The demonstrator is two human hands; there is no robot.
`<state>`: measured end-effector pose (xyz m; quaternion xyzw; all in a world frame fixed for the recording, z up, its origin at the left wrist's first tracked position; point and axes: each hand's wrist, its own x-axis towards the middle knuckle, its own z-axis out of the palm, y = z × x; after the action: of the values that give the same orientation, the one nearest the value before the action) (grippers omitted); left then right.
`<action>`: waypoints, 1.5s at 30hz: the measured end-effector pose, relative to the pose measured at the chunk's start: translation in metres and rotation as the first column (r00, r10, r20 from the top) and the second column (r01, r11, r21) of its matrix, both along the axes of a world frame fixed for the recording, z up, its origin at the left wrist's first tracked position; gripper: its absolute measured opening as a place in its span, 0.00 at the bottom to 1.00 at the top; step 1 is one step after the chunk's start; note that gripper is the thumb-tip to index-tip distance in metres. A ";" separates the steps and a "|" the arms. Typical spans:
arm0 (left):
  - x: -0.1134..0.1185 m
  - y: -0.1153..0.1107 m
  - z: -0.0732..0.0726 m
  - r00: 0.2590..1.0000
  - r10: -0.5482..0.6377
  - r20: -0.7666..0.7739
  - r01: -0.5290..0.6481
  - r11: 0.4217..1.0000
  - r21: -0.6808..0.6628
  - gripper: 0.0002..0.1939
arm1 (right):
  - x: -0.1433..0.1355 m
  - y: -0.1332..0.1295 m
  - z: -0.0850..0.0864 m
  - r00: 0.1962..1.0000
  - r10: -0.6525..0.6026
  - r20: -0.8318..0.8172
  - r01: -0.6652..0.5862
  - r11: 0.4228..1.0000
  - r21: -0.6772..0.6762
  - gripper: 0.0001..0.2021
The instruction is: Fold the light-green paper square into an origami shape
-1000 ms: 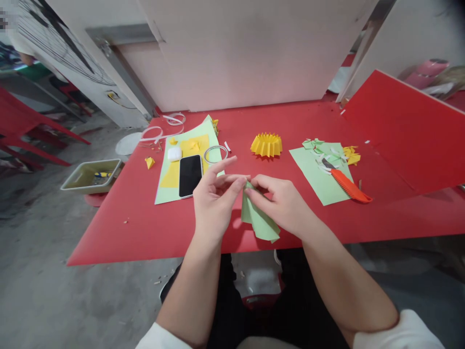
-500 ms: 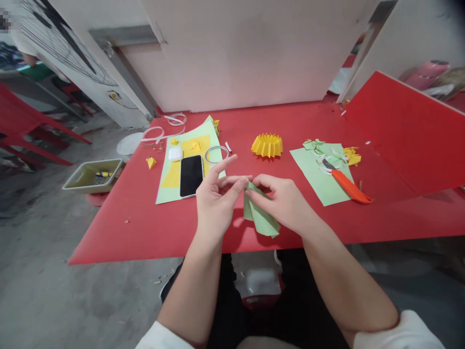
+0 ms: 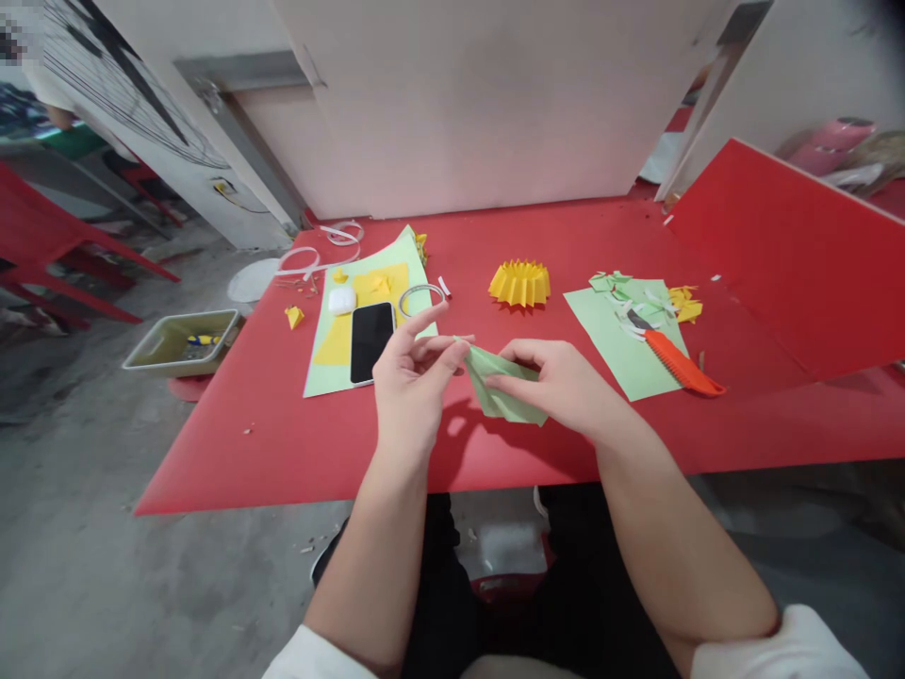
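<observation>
Between my hands is a folded piece of green paper [image 3: 509, 405], held above the red table [image 3: 283, 453]. My left hand [image 3: 414, 377] pinches its upper left corner between thumb and fingers, with the index finger stretched out. My right hand [image 3: 548, 377] grips the paper from the right side, thumb below and fingers partly behind it. Beyond them stands a yellow pleated paper piece [image 3: 520, 283]. A dark-screened phone [image 3: 371, 341] lies just left of my left hand, and a ring-shaped roll [image 3: 403, 304] lies behind that hand.
At right, an orange-handled utility knife [image 3: 679, 360] rests on a green sheet [image 3: 600, 339] with paper scraps. A red board [image 3: 792, 255] leans behind it. At left lie a white case [image 3: 342, 301], a small yellow folded piece [image 3: 293, 316] and white strips [image 3: 301, 259]. A bin [image 3: 184, 341] stands beyond the left edge.
The green paper has swung from hanging down to a flatter, more sideways position. My left hand has shifted slightly left, and my right hand still grips the paper.
</observation>
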<state>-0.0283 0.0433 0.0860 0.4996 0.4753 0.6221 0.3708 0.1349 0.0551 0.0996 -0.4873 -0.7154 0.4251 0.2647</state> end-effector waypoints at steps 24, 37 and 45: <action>0.015 0.006 -0.017 0.987 0.014 0.163 0.006 0.993 -0.122 0.10 | 0.009 0.019 -0.005 0.738 -0.260 -0.622 0.462 0.868 0.185 0.27; 0.037 -0.006 -0.022 0.987 -0.048 0.154 0.070 0.987 -0.142 0.08 | -0.025 0.013 -0.018 0.424 -0.404 -0.811 0.253 0.912 -0.323 0.09; 0.033 -0.004 -0.021 0.993 -0.114 0.036 0.118 0.975 -0.189 0.10 | -0.018 0.014 -0.017 0.465 -0.419 -0.780 0.278 0.906 -0.320 0.10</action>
<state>0.0052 0.0390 0.0648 0.4810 0.4980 0.5572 0.4584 0.1174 0.0692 0.0825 -0.3792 -0.3532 0.5930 0.6163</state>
